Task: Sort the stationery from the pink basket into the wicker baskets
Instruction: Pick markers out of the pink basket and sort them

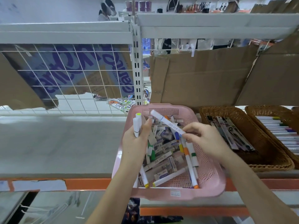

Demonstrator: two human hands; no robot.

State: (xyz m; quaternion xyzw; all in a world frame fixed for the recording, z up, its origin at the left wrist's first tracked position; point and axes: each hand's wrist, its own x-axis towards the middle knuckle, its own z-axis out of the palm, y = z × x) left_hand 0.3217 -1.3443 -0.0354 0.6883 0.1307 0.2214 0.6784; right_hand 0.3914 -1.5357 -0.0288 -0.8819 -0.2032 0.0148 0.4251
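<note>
Both hands are over the pink basket (208,175), which sits on the shelf (64,143) with its near edge hanging past the lip. The left hand (137,139) grips two white markers (137,125) upright, fingers (148,125) curled round them, one with a yellow-green cap on top. The right hand (205,139) pinches one long white marker (167,122) by its near end, so it slants up and away over the heap.

What could go wrong: that pinch is right at the tip, so the marker could swing or slip back into the pile, and a third marker passed to the left hand could loosen the pair already there. Leaning on the near rim might tip the overhanging basket off the shelf.

Counting: three markers in hand, two left and one right. Two wicker baskets to the right: the nearer wicker basket (210,110) holds a few flat packaged items, the far-right wicker basket (252,109) a row of white pens. Still in the pink basket lie roughly eight or more markers and a heap of boxed erasers (163,175), too jumbled to count exactly
</note>
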